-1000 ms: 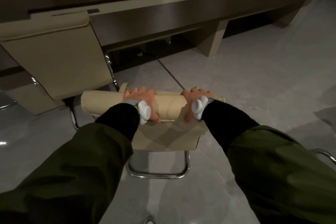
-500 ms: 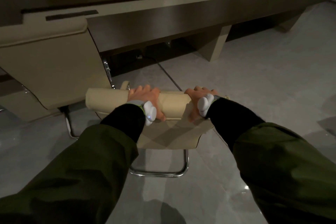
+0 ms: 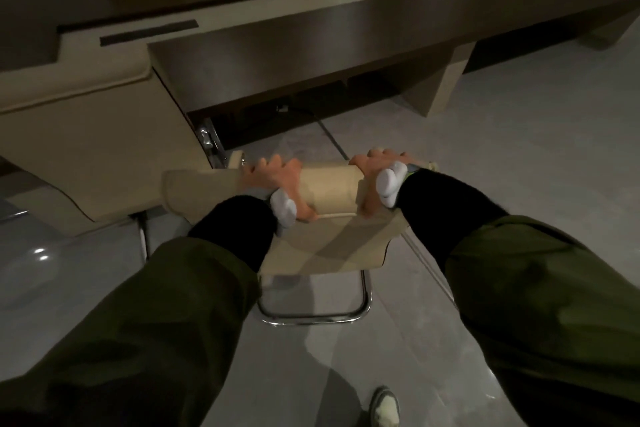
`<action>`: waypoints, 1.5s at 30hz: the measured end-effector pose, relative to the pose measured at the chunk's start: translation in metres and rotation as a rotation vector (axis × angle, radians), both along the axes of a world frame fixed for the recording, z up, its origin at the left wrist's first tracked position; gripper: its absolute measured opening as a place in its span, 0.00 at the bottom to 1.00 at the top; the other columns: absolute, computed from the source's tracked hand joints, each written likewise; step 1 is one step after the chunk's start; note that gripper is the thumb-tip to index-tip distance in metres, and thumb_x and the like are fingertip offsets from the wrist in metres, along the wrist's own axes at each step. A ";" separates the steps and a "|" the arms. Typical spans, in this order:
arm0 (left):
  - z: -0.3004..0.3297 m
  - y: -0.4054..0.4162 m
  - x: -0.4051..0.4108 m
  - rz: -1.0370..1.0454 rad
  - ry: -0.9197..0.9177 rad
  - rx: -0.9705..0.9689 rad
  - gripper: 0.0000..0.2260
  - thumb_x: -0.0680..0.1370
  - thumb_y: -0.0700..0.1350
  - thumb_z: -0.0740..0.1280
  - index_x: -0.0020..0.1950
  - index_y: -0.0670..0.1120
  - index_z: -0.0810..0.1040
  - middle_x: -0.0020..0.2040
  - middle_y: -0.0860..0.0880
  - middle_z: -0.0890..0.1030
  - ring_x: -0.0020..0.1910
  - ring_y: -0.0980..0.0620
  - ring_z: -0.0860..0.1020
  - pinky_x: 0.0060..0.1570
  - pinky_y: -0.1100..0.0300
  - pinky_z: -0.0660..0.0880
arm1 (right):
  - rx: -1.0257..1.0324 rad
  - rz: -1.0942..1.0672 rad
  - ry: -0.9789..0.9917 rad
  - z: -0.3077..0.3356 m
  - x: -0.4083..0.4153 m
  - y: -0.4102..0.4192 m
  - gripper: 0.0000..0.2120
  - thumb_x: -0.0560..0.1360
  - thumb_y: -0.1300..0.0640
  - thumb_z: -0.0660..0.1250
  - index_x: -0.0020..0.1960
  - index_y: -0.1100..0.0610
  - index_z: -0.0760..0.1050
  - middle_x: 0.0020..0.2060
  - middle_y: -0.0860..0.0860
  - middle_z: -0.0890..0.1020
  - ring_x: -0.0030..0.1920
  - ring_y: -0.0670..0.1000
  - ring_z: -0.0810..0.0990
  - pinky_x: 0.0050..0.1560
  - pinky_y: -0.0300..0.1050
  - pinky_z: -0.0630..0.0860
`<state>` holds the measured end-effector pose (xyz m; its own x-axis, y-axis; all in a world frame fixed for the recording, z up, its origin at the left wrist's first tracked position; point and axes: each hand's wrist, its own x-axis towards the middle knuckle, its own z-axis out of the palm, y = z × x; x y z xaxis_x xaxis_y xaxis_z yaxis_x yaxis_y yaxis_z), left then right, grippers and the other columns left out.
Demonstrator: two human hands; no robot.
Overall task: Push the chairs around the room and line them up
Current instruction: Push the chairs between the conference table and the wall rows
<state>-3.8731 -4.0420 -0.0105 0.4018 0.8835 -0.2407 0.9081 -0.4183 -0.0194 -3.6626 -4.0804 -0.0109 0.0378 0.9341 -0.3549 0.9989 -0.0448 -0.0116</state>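
Closer now to the long table (image 3: pixel 311 55), the beige chair (image 3: pixel 329 189) sits mid-frame, its rolled top edge gripped by the left hand (image 3: pixel 273 177) and right hand (image 3: pixel 377 173), fingers curled over it. Another chair (image 3: pixel 86 149) stands just beside it at left; open floor (image 3: pixel 519 149) lies right.

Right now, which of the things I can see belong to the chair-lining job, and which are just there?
Part of the job:
- beige chair, gripped by its top roll
- left hand and right hand, both curled round that roll
- neighbouring beige chair on the left

Just there:
- long conference table
- grey floor
- shoe
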 end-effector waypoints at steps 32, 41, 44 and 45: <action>-0.003 0.222 0.137 0.208 -0.070 -0.029 0.43 0.64 0.71 0.72 0.72 0.53 0.63 0.66 0.45 0.68 0.67 0.39 0.67 0.69 0.40 0.60 | -0.056 0.170 0.151 -0.004 0.147 0.283 0.27 0.64 0.49 0.80 0.61 0.45 0.75 0.60 0.51 0.76 0.66 0.56 0.73 0.60 0.47 0.67; -0.008 0.322 0.148 0.233 -0.069 -0.051 0.42 0.63 0.71 0.72 0.70 0.53 0.64 0.68 0.44 0.68 0.68 0.38 0.66 0.67 0.39 0.61 | -0.123 0.198 0.019 0.008 0.157 0.374 0.52 0.47 0.34 0.73 0.69 0.42 0.64 0.67 0.51 0.66 0.69 0.58 0.64 0.70 0.60 0.58; -0.009 0.350 0.149 0.236 -0.091 -0.064 0.43 0.63 0.70 0.72 0.71 0.53 0.64 0.70 0.44 0.67 0.70 0.38 0.65 0.68 0.39 0.60 | -0.048 0.191 0.038 0.000 0.158 0.400 0.41 0.57 0.39 0.79 0.66 0.44 0.67 0.63 0.51 0.69 0.66 0.58 0.67 0.67 0.59 0.61; -0.009 0.358 0.149 0.237 -0.095 -0.066 0.43 0.63 0.70 0.73 0.71 0.53 0.64 0.71 0.44 0.67 0.70 0.38 0.65 0.68 0.39 0.60 | 0.008 0.204 0.015 -0.002 0.157 0.409 0.40 0.60 0.41 0.80 0.67 0.45 0.68 0.63 0.52 0.71 0.66 0.59 0.69 0.67 0.61 0.63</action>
